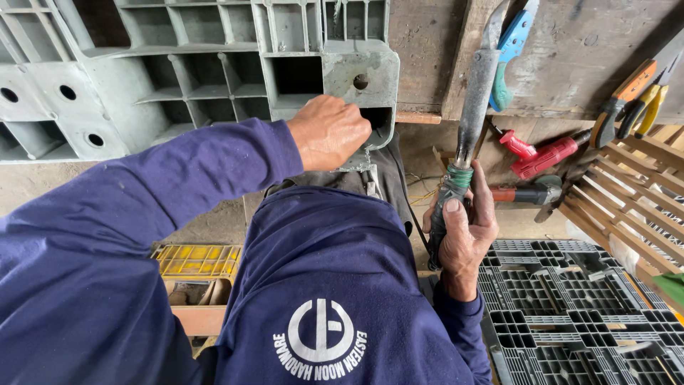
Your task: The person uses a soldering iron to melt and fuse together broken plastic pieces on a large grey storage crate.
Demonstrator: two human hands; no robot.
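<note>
At the far left and across the top, a grey plastic pallet (178, 78) stands on edge, its ribbed underside of square cells facing the camera and its long side running left to right. Its surface is dull, scuffed and dusty, with round holes on the left blocks and one hole in the corner block at right. Below it, low down, sits a yellow slotted crate (197, 261).

The left hand (329, 132), in a dark blue sleeve, is closed in a loose fist against the pallet's lower right corner, fingers curled into a cell opening; what they grip inside is hidden.

Right of centre, the right hand (464, 232) is wrapped tightly around the handle of a long metal blade tool (472, 107). The tool stands nearly upright, its long axis leaning slightly right, tip pointing up toward the wooden wall. Its blade is grey and worn; the handle is dark with green tape wound just above the thumb.

Further right, red-handled tools (545, 155) and orange and yellow pliers (630, 100) lie on the wooden bench (627, 178). A black plastic pallet (570, 321) lies flat at lower right.
</note>
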